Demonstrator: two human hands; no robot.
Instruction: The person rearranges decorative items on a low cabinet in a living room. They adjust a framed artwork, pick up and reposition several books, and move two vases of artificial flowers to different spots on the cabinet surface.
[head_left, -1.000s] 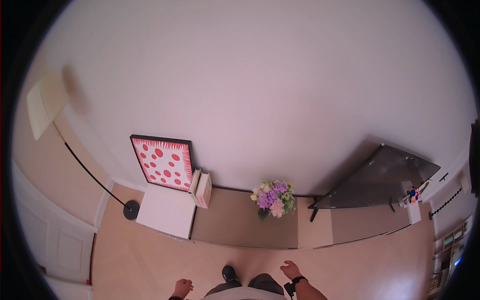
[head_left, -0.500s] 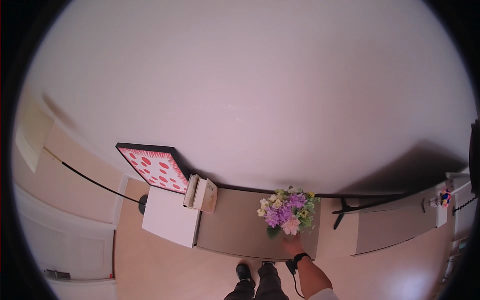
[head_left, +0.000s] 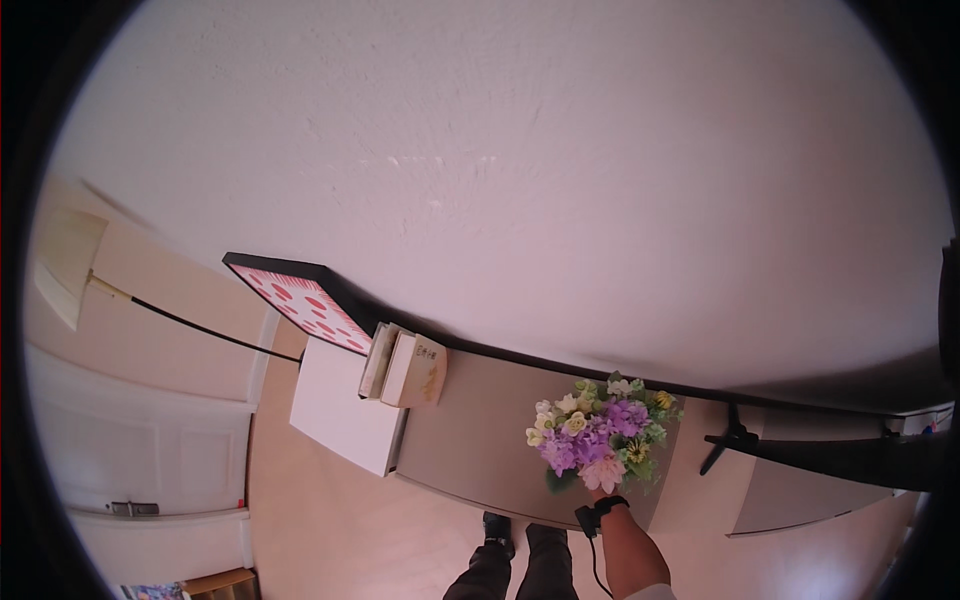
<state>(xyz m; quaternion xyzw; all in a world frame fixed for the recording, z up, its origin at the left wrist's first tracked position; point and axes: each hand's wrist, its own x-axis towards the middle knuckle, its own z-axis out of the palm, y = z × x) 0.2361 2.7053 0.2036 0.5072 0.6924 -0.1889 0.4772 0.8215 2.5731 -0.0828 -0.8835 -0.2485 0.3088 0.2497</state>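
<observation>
A bouquet of purple, pink, white and yellow flowers with green leaves stands on the grey-brown cabinet top, right of the middle. My right hand reaches in from the lower edge to the near side of the bouquet, just below a pale pink bloom. The blossoms hide its fingers, and whatever holds the stems is covered too. Around my right wrist sits a black band with a small black device and a cable. My left hand is out of view.
Several upright books stand left of the bouquet, beside a white cabinet section and a black-framed red-and-white picture. To the right, a black screen rests on a stand foot. A floor lamp and a white door are far left.
The view has tilted and shifted, so the scene sits differently. My right hand has gone farther under the flowers, its fingers now hidden. The bouquet keeps its place on the cabinet.
</observation>
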